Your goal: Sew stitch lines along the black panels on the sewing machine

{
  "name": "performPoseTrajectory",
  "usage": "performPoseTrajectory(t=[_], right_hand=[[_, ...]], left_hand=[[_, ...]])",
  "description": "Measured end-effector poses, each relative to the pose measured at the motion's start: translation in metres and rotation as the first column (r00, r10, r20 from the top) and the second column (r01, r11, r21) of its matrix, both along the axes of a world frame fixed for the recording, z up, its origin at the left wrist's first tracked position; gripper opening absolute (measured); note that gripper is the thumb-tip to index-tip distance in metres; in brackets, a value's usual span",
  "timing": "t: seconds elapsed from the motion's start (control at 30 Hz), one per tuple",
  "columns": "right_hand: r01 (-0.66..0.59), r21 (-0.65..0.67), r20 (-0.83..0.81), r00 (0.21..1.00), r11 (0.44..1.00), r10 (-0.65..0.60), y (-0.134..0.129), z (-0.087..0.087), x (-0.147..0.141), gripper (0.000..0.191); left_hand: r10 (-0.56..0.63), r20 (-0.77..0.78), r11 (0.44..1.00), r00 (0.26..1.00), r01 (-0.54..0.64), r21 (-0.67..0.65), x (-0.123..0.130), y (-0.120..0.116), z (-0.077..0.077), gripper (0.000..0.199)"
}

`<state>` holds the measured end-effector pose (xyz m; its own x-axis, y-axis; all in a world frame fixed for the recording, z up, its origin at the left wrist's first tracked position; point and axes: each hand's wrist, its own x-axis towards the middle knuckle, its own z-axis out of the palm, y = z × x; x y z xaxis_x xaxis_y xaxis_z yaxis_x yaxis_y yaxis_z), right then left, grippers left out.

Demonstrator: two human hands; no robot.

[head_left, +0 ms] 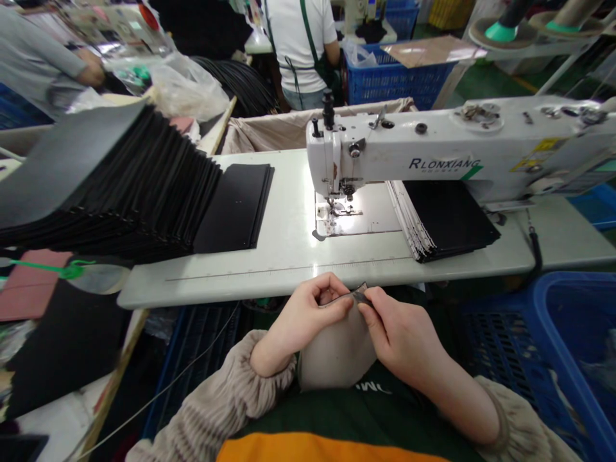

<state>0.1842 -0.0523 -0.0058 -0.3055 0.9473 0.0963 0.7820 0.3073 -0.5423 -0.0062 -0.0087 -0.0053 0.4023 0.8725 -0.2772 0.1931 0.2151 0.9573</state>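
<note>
A grey-beige sheet piece with a dark edge [337, 359] hangs in front of my apron, below the table's front edge. My left hand [315, 314] pinches its top edge between thumb and fingers. Close beside it, my right hand [402, 327] is closed at the sheet's top corner, with a small dark bit showing at the fingertips; I cannot tell whether that is a tool or part of the edge. Beyond my hands stands a white sewing machine [399, 147], its needle area lit. The lower part of the sheet rests against the apron.
Left on the table [289, 224] lie a tall stack of black sheets [144, 186] and a smaller black stack [235, 205]. Another black stack with pale edges [452, 218] lies under the machine arm. A blue crate [568, 333] stands at right. Other people [303, 51] work behind.
</note>
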Motion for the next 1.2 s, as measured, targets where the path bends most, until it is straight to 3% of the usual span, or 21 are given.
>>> performPoseTrajectory(t=[0.43, 0.7, 0.83, 0.97, 1.03, 1.2], right_hand=[[0.034, 0.082, -0.016, 0.999, 0.996, -0.032, -0.003, -0.008, -0.002, 0.020], [-0.045, 0.161, 0.076, 0.997, 0.986, 0.033, 0.003, -0.011, 0.003, 0.022], [-0.043, 0.063, 0.025, 0.999, 0.997, 0.041, 0.006, -0.012, 0.008, 0.023], [0.124, -0.126, -0.267, 0.951, 0.984, -0.154, 0.012, -0.009, 0.016, 0.021], [0.139, -0.220, -0.370, 0.904, 0.965, -0.215, 0.016, -0.009, 0.018, 0.024], [0.125, -0.306, -0.411, 0.877, 0.944, -0.249, 0.023, -0.012, 0.022, 0.031]], left_hand=[[-0.002, 0.076, 0.986, 0.997, 0.015, -0.164, 0.002, 0.002, -0.001, 0.027], [-0.028, 0.088, 0.984, 0.996, 0.043, -0.174, 0.005, 0.003, -0.001, 0.025], [-0.031, 0.024, 0.989, 0.999, 0.035, -0.144, 0.005, 0.003, -0.003, 0.025], [-0.009, 0.035, 0.989, 0.999, 0.014, -0.149, 0.005, 0.004, -0.002, 0.026], [-0.003, 0.033, 0.989, 0.999, 0.007, -0.150, 0.004, 0.005, -0.001, 0.027], [-0.009, 0.038, 0.992, 0.999, 0.013, -0.124, 0.000, 0.006, 0.000, 0.027]])
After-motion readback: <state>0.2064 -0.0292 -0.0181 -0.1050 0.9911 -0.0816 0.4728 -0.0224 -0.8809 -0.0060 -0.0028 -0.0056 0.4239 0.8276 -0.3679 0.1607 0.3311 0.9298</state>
